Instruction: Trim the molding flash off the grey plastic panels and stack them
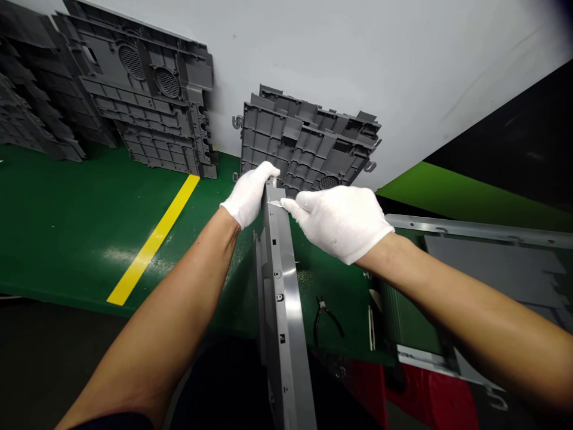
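A long grey plastic panel with a metal edge (290, 298) is held up on its side, its narrow edge facing me. My left hand (251, 194), in a white glove, is closed around the panel's far end. In the white-gloved fist of my right hand (342, 220) is a small knife (275, 203); only its thin pointed blade shows, and the handle is hidden in the fingers. The blade lies across the panel's edge near the far corner, close to my left fingers. Small slots and holes run along that edge.
Ribbed grey plastic panels (308, 137) lean against the white wall (358, 54), with more (156, 89) at the left. Cutting pliers (327, 319) and tweezers (371, 328) lie on the green table (215, 269). Yellow tape (154, 239) crosses it. At right is a metal-framed panel (487, 232).
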Tool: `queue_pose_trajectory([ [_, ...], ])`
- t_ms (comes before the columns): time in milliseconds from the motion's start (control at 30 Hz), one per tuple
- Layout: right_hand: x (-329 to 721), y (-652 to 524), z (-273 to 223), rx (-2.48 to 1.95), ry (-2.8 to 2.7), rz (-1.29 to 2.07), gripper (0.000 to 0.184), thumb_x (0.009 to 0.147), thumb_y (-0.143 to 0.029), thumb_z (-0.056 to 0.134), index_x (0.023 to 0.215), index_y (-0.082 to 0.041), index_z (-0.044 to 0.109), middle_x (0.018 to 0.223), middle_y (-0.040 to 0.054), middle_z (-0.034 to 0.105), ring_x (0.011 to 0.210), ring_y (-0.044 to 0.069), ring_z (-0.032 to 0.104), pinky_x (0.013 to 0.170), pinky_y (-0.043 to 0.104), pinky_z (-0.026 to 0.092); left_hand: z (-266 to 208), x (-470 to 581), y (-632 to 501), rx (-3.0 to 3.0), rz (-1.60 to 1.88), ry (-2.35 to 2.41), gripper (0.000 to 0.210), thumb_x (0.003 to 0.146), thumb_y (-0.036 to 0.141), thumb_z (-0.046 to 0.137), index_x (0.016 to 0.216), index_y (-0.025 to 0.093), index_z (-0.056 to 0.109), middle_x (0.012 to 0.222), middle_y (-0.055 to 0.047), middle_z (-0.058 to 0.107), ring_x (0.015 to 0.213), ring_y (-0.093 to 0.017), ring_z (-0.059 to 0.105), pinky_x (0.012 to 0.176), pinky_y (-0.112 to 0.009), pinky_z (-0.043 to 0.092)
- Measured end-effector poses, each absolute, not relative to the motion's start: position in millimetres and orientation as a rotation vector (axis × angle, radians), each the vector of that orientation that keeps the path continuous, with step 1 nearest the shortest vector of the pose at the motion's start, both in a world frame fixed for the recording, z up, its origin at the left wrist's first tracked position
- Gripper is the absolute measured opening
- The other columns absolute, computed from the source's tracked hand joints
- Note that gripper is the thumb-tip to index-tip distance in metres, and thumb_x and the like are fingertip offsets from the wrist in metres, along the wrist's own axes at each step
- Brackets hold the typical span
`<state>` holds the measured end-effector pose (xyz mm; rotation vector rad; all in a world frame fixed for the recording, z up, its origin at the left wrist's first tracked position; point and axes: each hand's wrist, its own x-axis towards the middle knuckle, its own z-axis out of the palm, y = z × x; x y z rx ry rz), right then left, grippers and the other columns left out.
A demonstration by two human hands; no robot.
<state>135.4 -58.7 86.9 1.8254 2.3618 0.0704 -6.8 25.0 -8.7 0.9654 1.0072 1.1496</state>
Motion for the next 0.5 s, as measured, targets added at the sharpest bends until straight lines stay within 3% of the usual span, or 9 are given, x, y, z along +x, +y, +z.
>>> queue_pose_trajectory([
  [500, 145.4, -56.0, 84.8, 1.779, 2.478, -0.058, 0.066, 0.099, -0.069, 0.031, 0.08, -0.02, 0.07, 0.063, 0.0047, 0.064, 0.07, 0.022, 0.064, 0.064, 0.03, 0.038, -6.5, -12.7, 25.4, 0.954, 1.05, 0.952, 0.03, 0.082, 0.031, 0.061, 0.06, 0.019, 0.046, 0.063, 0.0, 0.045, 0.053, -0.012, 0.04, 0.051, -0.026, 0.032],
])
